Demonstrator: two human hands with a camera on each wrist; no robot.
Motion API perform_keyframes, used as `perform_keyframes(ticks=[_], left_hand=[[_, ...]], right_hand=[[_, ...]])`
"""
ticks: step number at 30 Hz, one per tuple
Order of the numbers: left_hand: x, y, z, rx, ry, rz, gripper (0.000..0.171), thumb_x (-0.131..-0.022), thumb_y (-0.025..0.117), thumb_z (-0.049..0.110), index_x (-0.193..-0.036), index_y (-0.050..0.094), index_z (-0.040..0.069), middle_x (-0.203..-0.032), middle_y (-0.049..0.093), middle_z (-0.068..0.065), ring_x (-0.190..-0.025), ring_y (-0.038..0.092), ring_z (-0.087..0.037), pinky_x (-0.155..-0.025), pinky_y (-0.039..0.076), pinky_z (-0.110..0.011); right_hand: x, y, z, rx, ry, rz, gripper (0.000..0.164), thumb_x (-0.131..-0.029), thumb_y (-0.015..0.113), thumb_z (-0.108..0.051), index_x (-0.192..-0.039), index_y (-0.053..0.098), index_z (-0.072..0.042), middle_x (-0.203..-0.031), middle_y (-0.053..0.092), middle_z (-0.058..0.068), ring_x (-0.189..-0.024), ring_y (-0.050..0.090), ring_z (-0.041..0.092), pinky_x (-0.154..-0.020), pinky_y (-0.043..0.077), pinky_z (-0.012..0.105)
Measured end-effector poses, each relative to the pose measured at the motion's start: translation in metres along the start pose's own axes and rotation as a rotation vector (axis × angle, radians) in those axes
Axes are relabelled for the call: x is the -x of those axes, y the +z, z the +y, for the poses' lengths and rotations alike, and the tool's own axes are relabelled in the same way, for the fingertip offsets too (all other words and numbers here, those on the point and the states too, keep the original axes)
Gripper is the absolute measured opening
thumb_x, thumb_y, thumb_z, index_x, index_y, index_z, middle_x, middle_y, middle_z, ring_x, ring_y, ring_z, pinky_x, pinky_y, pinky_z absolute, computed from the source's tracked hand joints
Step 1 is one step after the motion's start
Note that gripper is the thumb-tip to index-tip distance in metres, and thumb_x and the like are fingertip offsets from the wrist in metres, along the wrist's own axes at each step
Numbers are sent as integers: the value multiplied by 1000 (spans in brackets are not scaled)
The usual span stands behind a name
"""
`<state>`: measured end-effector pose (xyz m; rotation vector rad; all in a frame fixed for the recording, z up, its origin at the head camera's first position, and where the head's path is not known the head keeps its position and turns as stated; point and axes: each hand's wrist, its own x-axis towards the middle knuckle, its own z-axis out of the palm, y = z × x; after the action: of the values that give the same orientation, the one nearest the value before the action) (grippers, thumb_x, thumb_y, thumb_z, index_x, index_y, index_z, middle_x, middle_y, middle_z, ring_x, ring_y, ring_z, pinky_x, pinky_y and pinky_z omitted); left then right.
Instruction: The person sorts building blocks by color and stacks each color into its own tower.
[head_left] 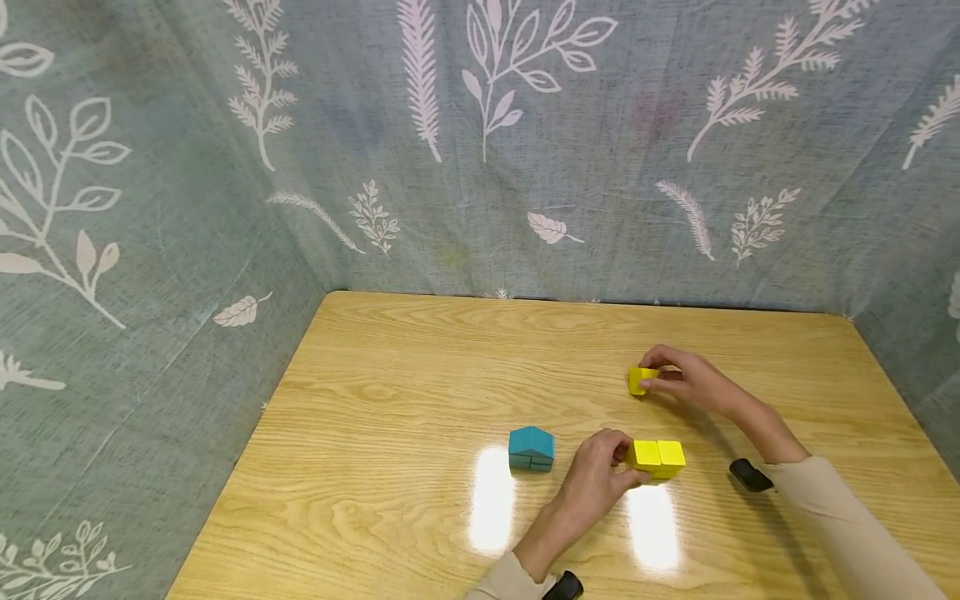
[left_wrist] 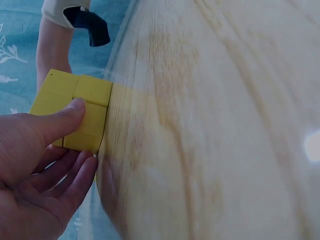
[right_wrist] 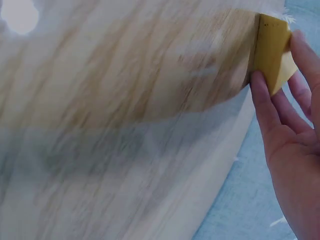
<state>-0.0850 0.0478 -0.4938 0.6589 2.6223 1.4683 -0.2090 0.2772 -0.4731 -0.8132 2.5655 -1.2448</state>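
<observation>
On the table, several yellow blocks (head_left: 658,456) stand together as a compact stack two wide and two high. My left hand (head_left: 596,473) holds this stack from its left side, the thumb (left_wrist: 67,120) lying on the near face and the fingers partly hidden behind. Farther back and to the right, my right hand (head_left: 684,379) pinches a separate yellow block (right_wrist: 270,50) between thumb and fingers. That block has a slanted face and looks like a wedge; it is at or just over the tabletop. Left of my left hand sits a teal house-shaped group of blocks (head_left: 532,450) with a pointed top.
The glossy wooden table (head_left: 405,367) reaches back to a grey-green curtain (head_left: 465,208) with white leaf prints, which also hangs along both sides. Bright light reflections lie on the near part of the tabletop. A dark wrist device (head_left: 750,476) shows at each sleeve.
</observation>
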Motion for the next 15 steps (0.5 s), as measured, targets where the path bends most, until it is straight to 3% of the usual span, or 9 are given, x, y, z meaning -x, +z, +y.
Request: perform_keyframes(ticks=[4,6,10,15], left_hand=[[0,-1,0,7,-1,4,27,-85,86,15,-104,70,4,-97,67,1,-86,60,-2,-75,50,-10],[0,-1,0,6,1,5,28,-85,86,16,-104,70,4,-98,67,1,-87,61,-1,-76,50,-10],[0,-1,0,2,8,10,27,-84,86,15,-104,70,4,-97,67,1,-85,59,-1,-75,49,-10],[0,0,0,8,6,13,27,-84,86,14,-104,70,4,-97,67,1,-84,59,-1,-74,49,-10]], right_hand=[[3,-1,1,11,-24,-23,35,-98,69,-4,-131,62,7,-128,64,24,-117,61,42,-95,56,41],[4,-2,1,37,-38,-33,38,-98,68,-4,-134,61,8,-130,64,25,-115,63,36,-93,58,37],[5,-1,4,61,-66,-31,34,-98,70,-5,-130,65,5,-124,67,19,-105,64,19,-88,58,28],[8,3,8,-1,-102,2,28,-92,75,-1,-119,66,0,-115,66,12,-100,63,17,-84,57,25]])
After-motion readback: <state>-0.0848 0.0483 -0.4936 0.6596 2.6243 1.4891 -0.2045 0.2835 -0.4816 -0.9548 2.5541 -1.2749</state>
